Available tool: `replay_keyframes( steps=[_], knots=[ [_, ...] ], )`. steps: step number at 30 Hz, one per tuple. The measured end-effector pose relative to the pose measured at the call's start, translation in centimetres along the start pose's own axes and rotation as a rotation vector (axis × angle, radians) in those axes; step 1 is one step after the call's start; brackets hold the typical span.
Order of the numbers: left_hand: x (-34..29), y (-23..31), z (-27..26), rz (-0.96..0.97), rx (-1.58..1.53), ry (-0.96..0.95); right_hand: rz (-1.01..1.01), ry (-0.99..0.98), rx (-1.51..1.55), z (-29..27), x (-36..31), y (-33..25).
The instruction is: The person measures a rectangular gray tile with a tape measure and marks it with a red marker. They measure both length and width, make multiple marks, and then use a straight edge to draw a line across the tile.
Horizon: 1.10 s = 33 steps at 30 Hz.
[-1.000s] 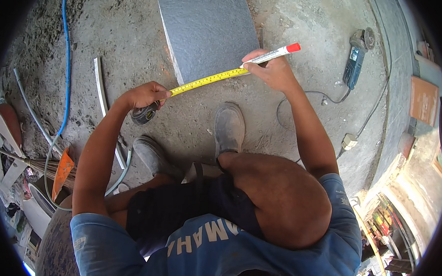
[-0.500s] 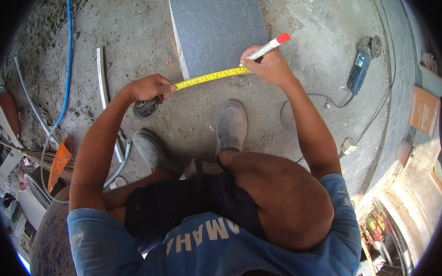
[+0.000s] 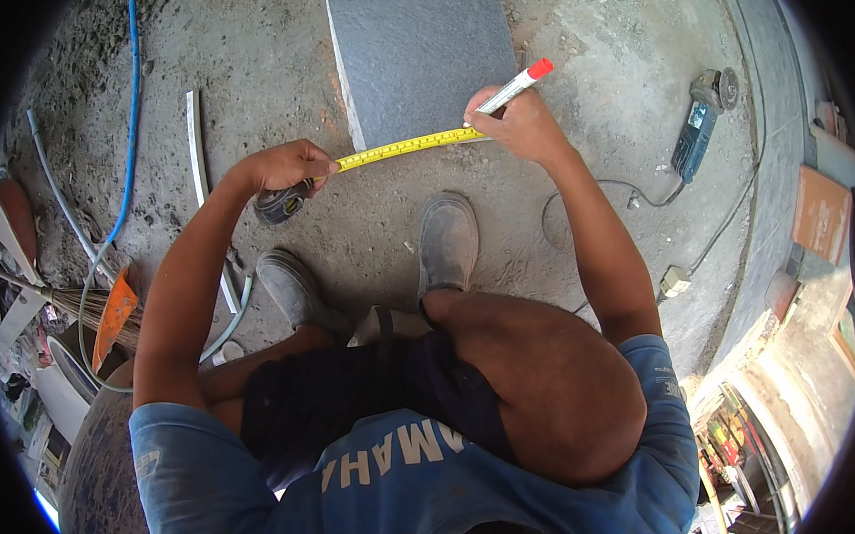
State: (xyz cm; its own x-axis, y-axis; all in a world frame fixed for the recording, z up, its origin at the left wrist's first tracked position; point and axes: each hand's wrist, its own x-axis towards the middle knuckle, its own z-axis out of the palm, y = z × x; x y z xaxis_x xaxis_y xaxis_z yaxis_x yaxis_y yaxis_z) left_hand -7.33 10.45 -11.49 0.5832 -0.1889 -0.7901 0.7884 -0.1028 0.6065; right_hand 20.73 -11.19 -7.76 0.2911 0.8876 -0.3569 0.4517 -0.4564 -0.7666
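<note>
A dark grey stone slab (image 3: 423, 52) lies on the floor ahead of my feet. Along its near edge stretches the yellow blade of a tape measure (image 3: 403, 149). My left hand (image 3: 294, 166) is closed on the tape by the slab's left corner, with the dark case hanging just below the fingers. At the right corner, my right hand (image 3: 517, 128) grips a white marker (image 3: 515, 87) with a red end pointing up and away. Its writing tip is down by the tape's end, mostly hidden by the fingers.
On the right lies an angle grinder (image 3: 697, 136), its cord trailing toward a plug (image 3: 674, 282). A blue hose (image 3: 135, 117) and a pale strip (image 3: 196, 148) lie on the left. Beyond them are a broom (image 3: 76, 301) and an orange scoop-like piece (image 3: 115, 314).
The marker's red end has shifted slightly left and tilted more upright. My left hand and the tape have barely moved; the slab stays put.
</note>
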Motion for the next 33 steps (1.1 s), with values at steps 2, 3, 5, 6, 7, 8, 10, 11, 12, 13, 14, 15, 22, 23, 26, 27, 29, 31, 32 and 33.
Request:
replay_keyframes(
  steps=[2,3,5,6,7,8,10,11,12,13,14,15,22,23,26,27,29,31,32,33],
  knots=[
    [0.08,-0.30,-0.07,0.008,-0.013,-0.006,-0.009,-0.003,-0.017,0.03,-0.04,-0.10],
    [0.11,-0.32,-0.11,0.012,-0.013,-0.011,-0.014,0.002,-0.017,0.03,-0.04,-0.07],
    [0.13,-0.33,-0.13,0.017,-0.014,-0.016,-0.019,0.007,-0.017,0.03,0.02,-0.02],
    [0.14,-0.31,-0.12,0.009,0.001,-0.007,-0.014,0.002,-0.022,0.05,0.07,0.03],
    [0.14,-0.30,-0.10,0.002,0.015,0.003,-0.009,-0.003,-0.027,0.07,0.10,0.05],
    [0.15,-0.31,-0.09,0.002,0.016,0.002,-0.009,-0.003,-0.027,0.06,0.09,0.01],
    [0.12,-0.27,-0.05,0.002,0.003,0.004,0.003,-0.016,-0.029,0.00,0.12,-0.11],
    [0.09,-0.22,-0.04,0.002,0.002,0.004,0.003,-0.016,-0.030,0.02,0.14,-0.04],
    [0.00,-0.05,-0.02,-0.004,0.000,0.006,0.003,-0.018,-0.030,0.05,0.17,0.07],
    [-0.03,0.05,-0.02,-0.009,-0.002,0.007,0.003,-0.020,-0.030,0.05,0.18,0.09],
    [-0.01,0.05,-0.04,-0.009,-0.001,0.006,0.004,-0.019,-0.030,0.00,0.14,0.02],
    [-0.01,-0.01,-0.07,-0.001,-0.001,-0.001,0.009,-0.025,-0.039,-0.07,0.13,-0.21],
    [0.09,-0.22,0.04,-0.012,-0.039,-0.003,0.015,-0.028,-0.057,-0.11,0.15,-0.23],
    [0.05,-0.16,0.05,-0.012,-0.039,-0.003,0.015,-0.028,-0.057,-0.11,0.15,-0.25],
    [-0.15,0.18,0.09,-0.010,0.001,0.004,0.027,-0.030,-0.052,-0.10,0.12,-0.28],
    [-0.23,0.32,0.12,-0.017,0.011,0.008,0.025,-0.033,-0.053,-0.09,0.14,-0.22],
    [-0.29,0.38,0.13,-0.025,0.020,0.013,0.023,-0.037,-0.055,-0.06,0.13,-0.27],
    [-0.28,0.31,0.11,-0.020,0.023,0.008,0.021,-0.040,-0.062,-0.10,0.07,-0.52],
    [-0.26,0.21,0.10,-0.020,0.022,0.008,0.021,-0.041,-0.062,-0.07,0.07,-0.60],
    [-0.21,0.13,0.10,-0.017,0.017,0.007,0.029,-0.042,-0.066,-0.07,0.09,-0.66]
  ],
)
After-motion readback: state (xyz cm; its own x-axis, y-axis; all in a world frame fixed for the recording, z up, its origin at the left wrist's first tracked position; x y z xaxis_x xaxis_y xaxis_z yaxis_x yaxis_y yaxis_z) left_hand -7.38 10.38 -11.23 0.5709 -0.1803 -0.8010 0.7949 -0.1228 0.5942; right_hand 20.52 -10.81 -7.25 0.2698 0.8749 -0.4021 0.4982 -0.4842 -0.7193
